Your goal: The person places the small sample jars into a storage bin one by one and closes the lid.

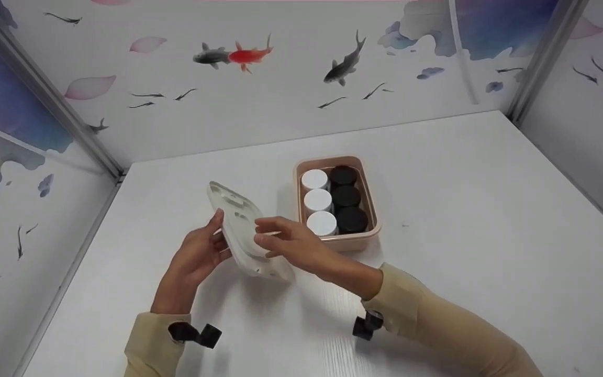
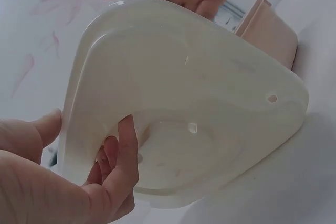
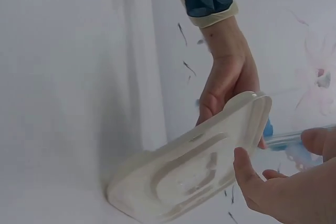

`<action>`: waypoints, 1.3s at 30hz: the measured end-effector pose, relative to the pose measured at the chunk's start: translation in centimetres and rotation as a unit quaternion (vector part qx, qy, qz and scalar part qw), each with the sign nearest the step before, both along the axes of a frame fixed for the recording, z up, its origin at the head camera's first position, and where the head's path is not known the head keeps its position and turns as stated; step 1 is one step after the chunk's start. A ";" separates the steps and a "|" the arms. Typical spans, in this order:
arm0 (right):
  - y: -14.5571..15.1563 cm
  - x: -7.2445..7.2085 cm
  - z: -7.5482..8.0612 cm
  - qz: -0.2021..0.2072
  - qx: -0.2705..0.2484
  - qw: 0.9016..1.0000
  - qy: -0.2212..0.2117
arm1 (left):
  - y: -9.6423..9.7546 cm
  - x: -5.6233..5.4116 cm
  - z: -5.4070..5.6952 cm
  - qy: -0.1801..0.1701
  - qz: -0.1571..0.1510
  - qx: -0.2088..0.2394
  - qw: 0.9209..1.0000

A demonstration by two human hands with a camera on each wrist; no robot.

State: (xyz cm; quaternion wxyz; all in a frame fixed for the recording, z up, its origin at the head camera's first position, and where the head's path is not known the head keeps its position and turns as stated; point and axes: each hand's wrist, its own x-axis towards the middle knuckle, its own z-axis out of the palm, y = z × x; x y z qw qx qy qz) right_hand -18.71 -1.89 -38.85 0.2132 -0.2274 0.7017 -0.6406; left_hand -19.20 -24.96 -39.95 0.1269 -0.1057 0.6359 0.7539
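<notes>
A cream plastic lid (image 1: 241, 225) with a raised panel stands tilted on edge, left of the pink box. My left hand (image 1: 199, 256) grips its left side; in the left wrist view the thumb lies at the rim and the curled fingers (image 2: 126, 150) press the other face. My right hand (image 1: 293, 243) is held over the lid's right side with fingers loosely bent and nothing in them. From the right wrist view, its index fingertip (image 3: 240, 158) is close to the lid's face; whether it touches, I cannot tell. The lid's lower end is at or near the tabletop.
The pink rectangular box (image 1: 339, 243) holds several jars, with white-lidded jars (image 1: 317, 200) in the left row and black-lidded jars (image 1: 346, 197) in the right. Patterned panels (image 1: 280, 115) wall the white table (image 1: 464, 209) at the back and sides.
</notes>
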 end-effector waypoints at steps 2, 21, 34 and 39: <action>0.0 0.0 0.6 0.000 -0.005 1.000 0.015 | 0.6 -0.1 0.2 -0.002 -0.003 0.000 1.000; 2.2 -0.4 1.7 -0.067 0.048 0.987 0.140 | 5.7 -0.4 0.3 0.020 0.018 -0.032 0.999; 6.3 -1.4 1.0 -0.110 0.009 0.991 0.077 | 5.0 0.2 -3.2 -0.044 0.046 -0.021 0.998; 7.4 -1.3 0.4 -0.116 -0.012 0.990 0.073 | 5.2 -0.1 -3.3 -0.025 0.031 -0.034 0.999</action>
